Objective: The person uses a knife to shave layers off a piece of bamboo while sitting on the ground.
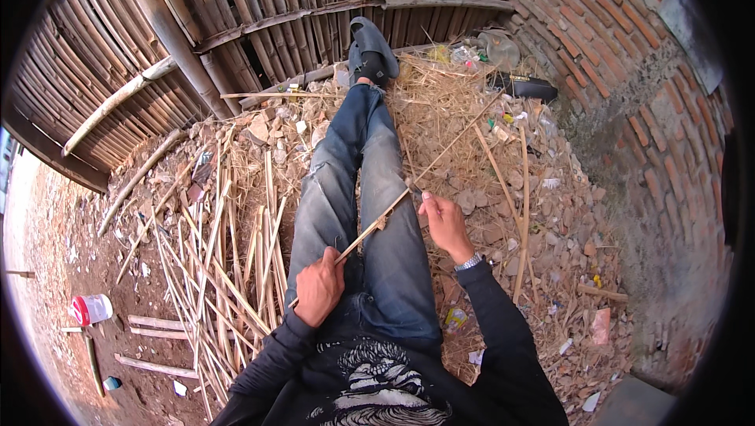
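A long, thin bamboo strip [364, 234] slants across my jeans, from beside my left thigh up to the far right. Its near part is gripped by my left hand [318, 288], fingers wrapped round it in front of my lap. Farther along, my right hand [446, 225] is closed just right of the strip, thumb up. From that fist pokes a thin dark blade [417, 188], seemingly a small knife, close to the strip; its handle is hidden by the fingers. A curled shaving [381, 223] clings to the strip between the two hands.
Many split bamboo strips [228, 269] lie heaped left of my legs. A white tub with a red lid [92, 309] lies far left. Rubble and straw cover the ground. A bamboo wall [299, 1] stands ahead, a brick wall [668, 135] right, with a dark case [525, 86] nearby.
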`<control>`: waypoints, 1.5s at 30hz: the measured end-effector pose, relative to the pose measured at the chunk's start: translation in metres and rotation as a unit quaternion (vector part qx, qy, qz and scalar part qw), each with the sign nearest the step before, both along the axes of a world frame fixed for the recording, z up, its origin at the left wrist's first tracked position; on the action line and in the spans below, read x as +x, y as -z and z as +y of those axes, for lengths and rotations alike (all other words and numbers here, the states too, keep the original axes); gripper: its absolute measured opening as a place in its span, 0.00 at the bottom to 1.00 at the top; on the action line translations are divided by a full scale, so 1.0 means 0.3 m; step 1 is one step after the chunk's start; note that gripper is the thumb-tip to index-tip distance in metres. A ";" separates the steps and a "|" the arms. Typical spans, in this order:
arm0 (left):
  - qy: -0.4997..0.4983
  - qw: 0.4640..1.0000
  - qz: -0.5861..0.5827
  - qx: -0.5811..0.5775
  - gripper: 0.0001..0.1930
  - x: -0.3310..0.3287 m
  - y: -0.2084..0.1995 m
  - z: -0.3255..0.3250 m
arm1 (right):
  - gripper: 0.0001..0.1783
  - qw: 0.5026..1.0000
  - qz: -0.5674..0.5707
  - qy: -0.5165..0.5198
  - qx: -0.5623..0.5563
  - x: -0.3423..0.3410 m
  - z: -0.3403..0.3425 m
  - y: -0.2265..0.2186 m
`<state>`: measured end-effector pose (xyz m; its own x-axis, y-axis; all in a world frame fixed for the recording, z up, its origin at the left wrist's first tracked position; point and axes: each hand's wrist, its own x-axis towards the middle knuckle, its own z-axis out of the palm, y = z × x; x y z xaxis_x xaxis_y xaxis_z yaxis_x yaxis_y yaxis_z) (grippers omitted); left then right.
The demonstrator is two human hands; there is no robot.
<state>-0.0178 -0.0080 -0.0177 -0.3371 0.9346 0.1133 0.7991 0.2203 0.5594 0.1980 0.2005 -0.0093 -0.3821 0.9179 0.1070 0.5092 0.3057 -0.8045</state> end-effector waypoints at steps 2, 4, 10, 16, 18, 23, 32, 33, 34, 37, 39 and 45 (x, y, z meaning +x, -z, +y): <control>0.013 1.000 0.004 -0.021 0.07 0.004 -0.019 0.005 | 0.29 0.998 0.059 -0.001 0.004 0.011 -0.001 0.007; 0.025 0.998 0.009 -0.052 0.07 0.004 -0.033 -0.003 | 0.29 0.999 0.019 -0.031 -0.004 0.007 -0.034 -0.045; 0.038 0.997 0.007 -0.067 0.09 -0.001 -0.039 -0.001 | 0.30 0.999 -0.037 0.036 -0.008 0.049 0.052 -0.006; 0.039 0.996 0.013 -0.074 0.11 -0.013 -0.024 -0.003 | 0.32 0.985 -0.042 0.156 0.055 0.145 0.338 0.112; 0.028 0.996 0.022 -0.076 0.13 -0.011 -0.018 0.002 | 0.31 0.976 -0.043 0.201 0.070 0.145 0.406 0.129; 0.008 0.997 0.008 -0.081 0.12 -0.018 -0.018 -0.010 | 0.30 0.974 -0.066 0.189 0.103 0.120 0.395 0.227; 0.036 0.997 0.020 -0.071 0.13 -0.010 0.018 0.039 | 0.34 0.985 0.025 0.147 -0.086 0.280 0.556 0.315; 0.025 0.997 0.022 -0.073 0.13 -0.021 0.020 0.032 | 0.34 0.986 0.027 0.137 -0.090 0.225 0.528 0.305; 0.016 0.997 0.025 -0.077 0.13 -0.032 0.022 0.021 | 0.34 0.978 0.069 0.137 -0.139 0.176 0.481 0.298; -0.005 0.996 -0.007 -0.085 0.13 -0.042 0.023 -0.012 | 0.33 0.961 0.105 0.112 -0.229 0.168 0.446 0.184; 0.000 0.996 -0.003 -0.091 0.13 -0.039 0.021 -0.002 | 0.32 0.964 0.048 0.081 -0.248 0.212 0.484 0.127; 0.022 0.996 0.037 -0.084 0.14 -0.038 0.041 0.015 | 0.35 0.972 0.035 0.133 -0.188 0.184 0.518 0.199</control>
<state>-0.0293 -0.0035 -0.0299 -0.2914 0.9563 -0.0234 0.8477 0.2695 0.4569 0.2533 0.3558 -0.0691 -0.1304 0.9623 -0.2387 0.4701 -0.1519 -0.8694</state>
